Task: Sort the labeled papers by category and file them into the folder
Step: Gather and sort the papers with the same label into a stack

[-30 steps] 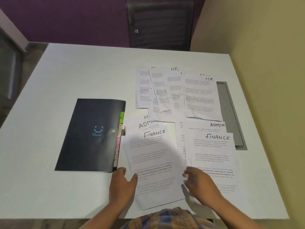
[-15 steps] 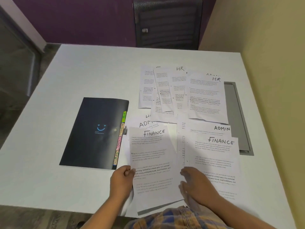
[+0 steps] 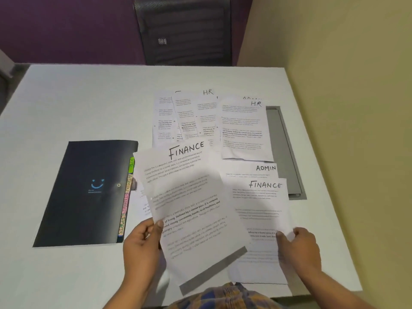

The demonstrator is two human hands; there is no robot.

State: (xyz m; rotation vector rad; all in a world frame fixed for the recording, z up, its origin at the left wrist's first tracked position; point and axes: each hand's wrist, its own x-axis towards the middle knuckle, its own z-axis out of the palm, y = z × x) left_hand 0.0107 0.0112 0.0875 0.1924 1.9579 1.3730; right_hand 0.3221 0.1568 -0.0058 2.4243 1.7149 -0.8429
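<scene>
My left hand [image 3: 142, 239] pinches the left edge of a sheet headed FINANCE [image 3: 189, 204] and holds it lifted and tilted above the table. My right hand [image 3: 298, 248] grips the right edge of a second FINANCE sheet [image 3: 260, 219] that lies near the front edge. An ADMIN sheet [image 3: 249, 171] peeks out behind it. Further back lie several overlapping sheets, two marked HR [image 3: 243, 128]. The black folder [image 3: 87, 192] lies closed at the left, with coloured index tabs [image 3: 127, 197] along its right edge.
The white table [image 3: 78, 103] carries a grey recessed cable tray [image 3: 287, 152] at the right, partly under the papers. A dark chair [image 3: 182, 30] stands behind the far edge. A yellow wall runs close along the right side.
My left hand has lifted the left FINANCE sheet off the pile and tilted it. My right hand has moved right onto the edge of the other FINANCE sheet and gripped it.
</scene>
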